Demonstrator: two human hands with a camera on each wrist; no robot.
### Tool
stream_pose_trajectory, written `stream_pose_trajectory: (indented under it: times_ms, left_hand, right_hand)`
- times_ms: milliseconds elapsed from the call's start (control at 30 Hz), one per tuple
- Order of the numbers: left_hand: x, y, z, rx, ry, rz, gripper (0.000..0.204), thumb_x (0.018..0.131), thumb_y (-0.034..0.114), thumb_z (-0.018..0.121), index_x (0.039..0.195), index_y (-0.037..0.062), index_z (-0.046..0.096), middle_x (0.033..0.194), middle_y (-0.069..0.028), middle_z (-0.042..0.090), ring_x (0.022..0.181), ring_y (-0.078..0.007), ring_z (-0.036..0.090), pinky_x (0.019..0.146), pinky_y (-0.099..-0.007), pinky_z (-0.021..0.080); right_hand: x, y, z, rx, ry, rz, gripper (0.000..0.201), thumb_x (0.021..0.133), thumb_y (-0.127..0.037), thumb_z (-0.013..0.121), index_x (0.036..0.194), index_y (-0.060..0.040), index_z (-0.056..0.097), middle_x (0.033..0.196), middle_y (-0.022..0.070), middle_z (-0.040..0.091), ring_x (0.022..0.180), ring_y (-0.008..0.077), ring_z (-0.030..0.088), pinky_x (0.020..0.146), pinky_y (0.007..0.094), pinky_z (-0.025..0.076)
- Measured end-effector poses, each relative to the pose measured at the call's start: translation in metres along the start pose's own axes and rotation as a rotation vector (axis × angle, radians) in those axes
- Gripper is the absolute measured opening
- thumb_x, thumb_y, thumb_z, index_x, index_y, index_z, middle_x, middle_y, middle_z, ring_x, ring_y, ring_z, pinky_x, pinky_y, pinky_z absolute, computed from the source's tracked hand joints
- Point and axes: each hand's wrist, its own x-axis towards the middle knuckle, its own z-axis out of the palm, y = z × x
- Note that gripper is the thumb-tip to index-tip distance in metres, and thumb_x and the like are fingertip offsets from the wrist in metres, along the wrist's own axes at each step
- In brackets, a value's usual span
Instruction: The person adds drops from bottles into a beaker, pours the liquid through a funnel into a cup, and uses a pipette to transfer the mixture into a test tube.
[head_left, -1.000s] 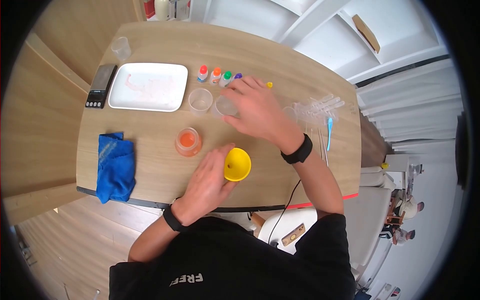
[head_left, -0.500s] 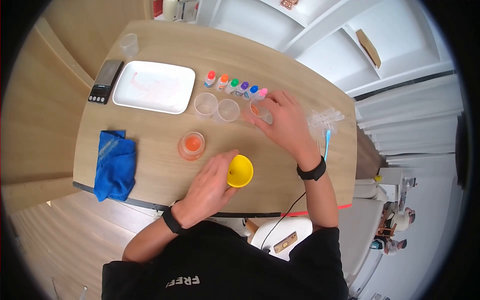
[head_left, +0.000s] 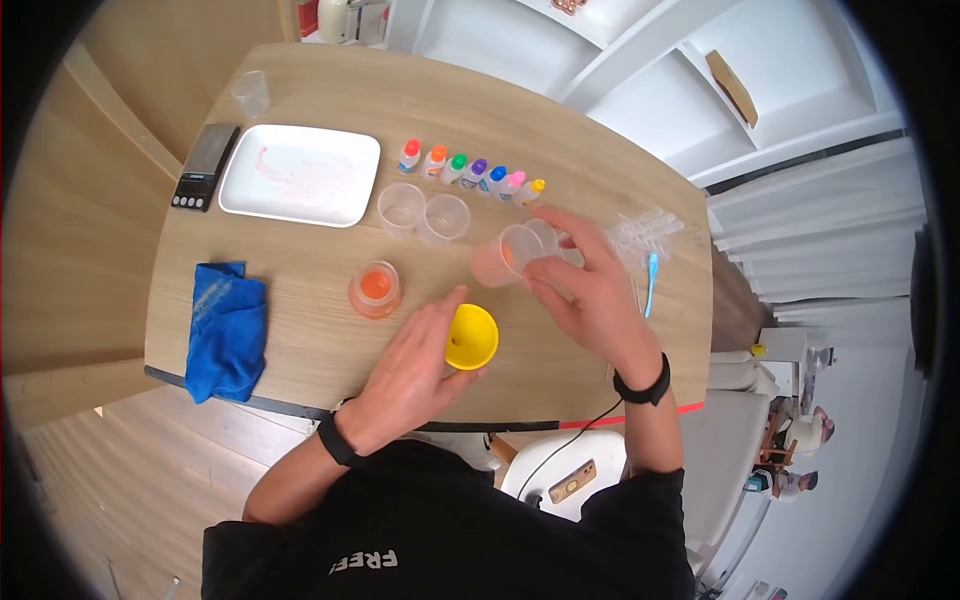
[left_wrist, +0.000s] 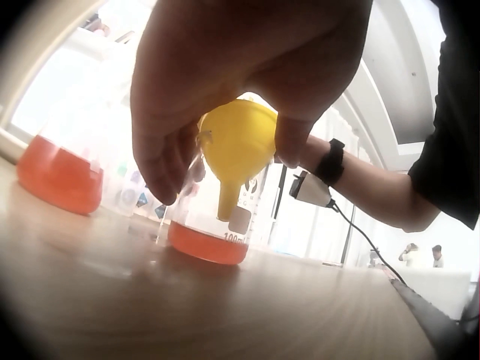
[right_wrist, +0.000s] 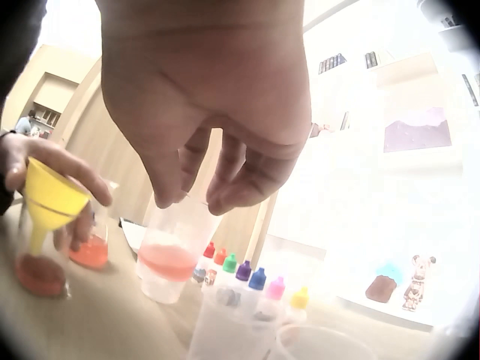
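Observation:
A yellow funnel (head_left: 471,337) (left_wrist: 238,141) stands in a clear glass vessel (left_wrist: 208,238) marked 100 ml with orange-red liquid at its bottom. My left hand (head_left: 408,368) (left_wrist: 247,60) curls its fingers and thumb round the vessel and funnel. Between thumb and fingertips my right hand (head_left: 595,298) (right_wrist: 206,112) pinches the rim of a clear plastic cup (head_left: 497,259) (right_wrist: 166,259), tilted in the head view, with orange-red liquid in it. A second vessel of orange-red liquid (head_left: 375,290) (left_wrist: 60,176) stands to the left of the funnel.
Two clear cups (head_left: 401,208) stand before a row of dropper bottles (head_left: 457,168). Farther left are a white tray (head_left: 299,175), a scale (head_left: 205,167) and a blue cloth (head_left: 226,332). Clear plastic droppers (head_left: 645,235) lie at the right, near a blue tool (head_left: 651,285).
My right hand has moved from the cups at the back to the right, picked up the cup of orange-red liquid and brought it nearer the funnel. My left hand stays at the funnel.

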Motion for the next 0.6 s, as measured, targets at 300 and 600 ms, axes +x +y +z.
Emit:
stream_pose_trajectory:
  times_ms: [300, 600]
  left_hand:
    - [0.000, 0.003, -0.001, 0.013, 0.006, 0.024, 0.088, 0.090, 0.017, 0.088, 0.161, -0.0044, 0.039, 0.136, -0.0272, 0.060, 0.127, -0.0457, 0.061, 0.108, -0.0489, 0.051]
    - [0.000, 0.002, 0.001, 0.010, -0.007, 0.009, 0.084, 0.090, 0.013, 0.088, 0.158, -0.0024, 0.042, 0.142, -0.0272, 0.060, 0.132, -0.0472, 0.059, 0.110, -0.0491, 0.051]
  right_hand:
    - [-0.044, -0.010, -0.006, 0.228, -0.008, 0.014, 0.032, 0.078, 0.002, 0.085, 0.104, -0.0054, 0.067, 0.152, 0.0191, 0.060, 0.135, 0.0414, 0.064, 0.107, 0.0481, 0.057]
    - [-0.046, -0.029, -0.005, 0.120, -0.180, 0.066, 0.061, 0.082, -0.003, 0.083, 0.139, -0.0083, 0.063, 0.133, 0.0152, 0.069, 0.122, 0.0371, 0.067, 0.102, 0.0468, 0.056]
